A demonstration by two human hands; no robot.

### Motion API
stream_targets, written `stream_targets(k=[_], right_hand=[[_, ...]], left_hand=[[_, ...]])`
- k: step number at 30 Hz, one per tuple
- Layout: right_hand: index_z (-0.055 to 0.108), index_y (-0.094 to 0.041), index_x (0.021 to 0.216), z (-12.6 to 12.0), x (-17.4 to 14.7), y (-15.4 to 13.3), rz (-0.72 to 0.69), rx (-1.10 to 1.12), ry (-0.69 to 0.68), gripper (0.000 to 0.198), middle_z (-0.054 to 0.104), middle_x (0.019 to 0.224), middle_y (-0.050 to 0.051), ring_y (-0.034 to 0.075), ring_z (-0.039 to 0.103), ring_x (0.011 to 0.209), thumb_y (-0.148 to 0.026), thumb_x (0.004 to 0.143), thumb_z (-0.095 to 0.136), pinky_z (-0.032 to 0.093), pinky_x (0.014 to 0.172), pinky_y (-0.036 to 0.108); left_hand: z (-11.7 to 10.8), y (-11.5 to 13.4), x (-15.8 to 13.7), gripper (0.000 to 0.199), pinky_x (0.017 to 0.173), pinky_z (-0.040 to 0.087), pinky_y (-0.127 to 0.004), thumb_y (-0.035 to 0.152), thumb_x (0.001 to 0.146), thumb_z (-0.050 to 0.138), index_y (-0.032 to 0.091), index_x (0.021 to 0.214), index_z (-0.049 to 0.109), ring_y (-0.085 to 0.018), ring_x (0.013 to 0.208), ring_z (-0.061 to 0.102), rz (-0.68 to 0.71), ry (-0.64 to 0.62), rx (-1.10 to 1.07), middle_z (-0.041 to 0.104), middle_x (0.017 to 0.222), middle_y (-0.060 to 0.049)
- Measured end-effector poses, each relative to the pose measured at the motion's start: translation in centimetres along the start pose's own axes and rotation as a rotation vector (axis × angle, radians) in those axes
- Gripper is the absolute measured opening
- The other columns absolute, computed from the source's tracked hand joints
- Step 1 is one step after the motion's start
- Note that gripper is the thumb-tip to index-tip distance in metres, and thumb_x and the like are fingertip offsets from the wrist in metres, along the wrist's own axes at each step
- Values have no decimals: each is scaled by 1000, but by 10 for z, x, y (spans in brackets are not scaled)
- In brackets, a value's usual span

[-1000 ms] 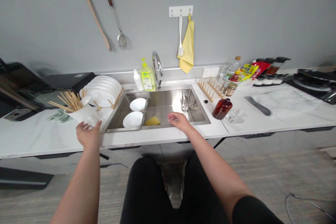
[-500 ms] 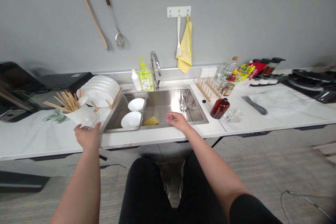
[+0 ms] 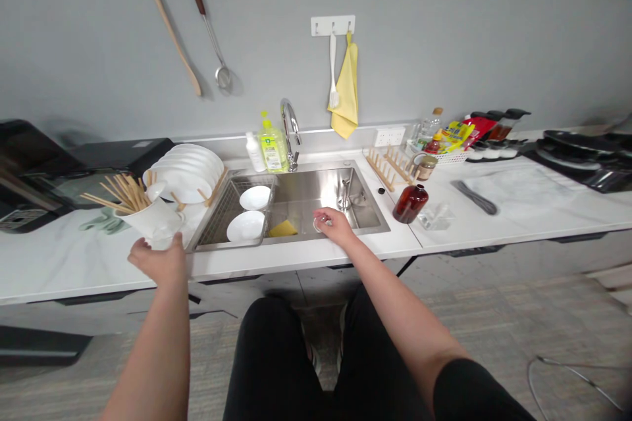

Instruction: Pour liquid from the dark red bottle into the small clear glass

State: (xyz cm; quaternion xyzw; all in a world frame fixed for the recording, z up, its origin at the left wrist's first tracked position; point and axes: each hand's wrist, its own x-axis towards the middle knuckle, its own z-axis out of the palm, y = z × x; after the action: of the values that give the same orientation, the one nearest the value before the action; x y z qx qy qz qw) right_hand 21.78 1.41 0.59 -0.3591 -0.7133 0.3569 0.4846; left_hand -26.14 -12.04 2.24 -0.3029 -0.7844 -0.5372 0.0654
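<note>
Has left hand (image 3: pixel 158 262) spread just below white pot (image 3: pixel 151 218), frame left; curls right hand (image 3: pixel 334 226) mid-frame, can't tell if gripping.

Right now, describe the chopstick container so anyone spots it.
Find the sink, then go left to the white plates. In front of them, beyond the left hand, is the white container; unlike the plates, it bristles with wooden chopsticks.

Counter (image 3: pixel 59 256) bears chopstick holder (image 3: pixel 151 218), perhaps cloth (image 3: pixel 105 221).
</note>
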Motion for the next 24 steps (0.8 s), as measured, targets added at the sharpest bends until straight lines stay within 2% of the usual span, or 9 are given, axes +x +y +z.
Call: stream_targets(k=[2, 3, 5, 8, 10, 13, 20, 22, 24], right_hand=[[82, -22, 117, -9, -3, -6, -60, -51, 116, 29, 85, 112, 10, 27, 79, 100, -32, 91, 73, 62, 91, 42], [82, -23, 117, -15, -5, -9, -84, -86, 165, 29, 85, 111, 10, 27, 79, 100, -30, 92, 71, 62, 92, 42], [82, -22, 115, -29, -10, -14, -107, -174, 225, 26, 84, 105, 8, 26, 78, 97, -27, 93, 68, 62, 91, 41], [81, -22, 111, -53, -22, -17, -112, -365, 257, 23, 82, 103, 8, 26, 76, 93, -23, 94, 66, 60, 90, 40], [81, -22, 112, -67, -31, -16, -107, -496, 238, 24, 82, 104, 8, 27, 76, 96, -21, 94, 66, 60, 93, 40], [80, -23, 114, -80, -44, -12, -92, -604, 186, 26, 81, 105, 8, 29, 76, 102, -19, 93, 66, 60, 95, 40], [78, -23, 113, -87, -52, -19, -102, -632, 134, 23, 80, 107, 9, 28, 76, 103, -20, 95, 65, 60, 96, 40], [75, -23, 106, -103, -55, -26, -126, -645, 229, 15, 78, 104, 10, 29, 74, 101, -24, 97, 64, 59, 96, 41], [70, -23, 99, -131, -56, -32, -109, -713, 439, 10, 73, 98, 10, 30, 71, 96, -31, 97, 64, 59, 93, 43]], left_hand=[[3, 10, -21, 44, 126, 39, -61, 42, 92, 73, 23, 123, 47, -40, 139, 55, 104, 204, 64, 54, 134, -12], [7, 19, -34, 37, 122, 44, -58, 41, 94, 71, 22, 119, 51, -38, 132, 59, 187, 206, 67, 58, 129, -12], [24, 43, -64, 27, 106, 53, -52, 41, 95, 68, 22, 110, 56, -33, 112, 65, 349, 48, 19, 63, 111, -9], [62, 89, -110, 18, 88, 54, -41, 41, 103, 62, 22, 103, 65, -26, 91, 67, 569, -363, -95, 69, 95, -5], [88, 120, -138, 19, 84, 53, -39, 37, 107, 59, 23, 98, 68, -26, 90, 68, 705, -563, -121, 72, 92, -6], [118, 153, -169, 18, 94, 54, -45, 35, 108, 60, 23, 104, 73, -31, 103, 71, 915, -679, -105, 77, 104, -10], [137, 161, -187, 26, 102, 53, -52, 40, 109, 64, 22, 124, 76, -36, 116, 68, 1066, -736, 1, 76, 121, -15], [136, 159, -185, 25, 102, 53, -51, 40, 109, 64, 23, 122, 76, -35, 114, 68, 1053, -748, 9, 76, 119, -14], [136, 158, -185, 23, 102, 54, -51, 39, 108, 65, 23, 120, 77, -35, 114, 68, 1030, -760, 1, 76, 117, -14]])
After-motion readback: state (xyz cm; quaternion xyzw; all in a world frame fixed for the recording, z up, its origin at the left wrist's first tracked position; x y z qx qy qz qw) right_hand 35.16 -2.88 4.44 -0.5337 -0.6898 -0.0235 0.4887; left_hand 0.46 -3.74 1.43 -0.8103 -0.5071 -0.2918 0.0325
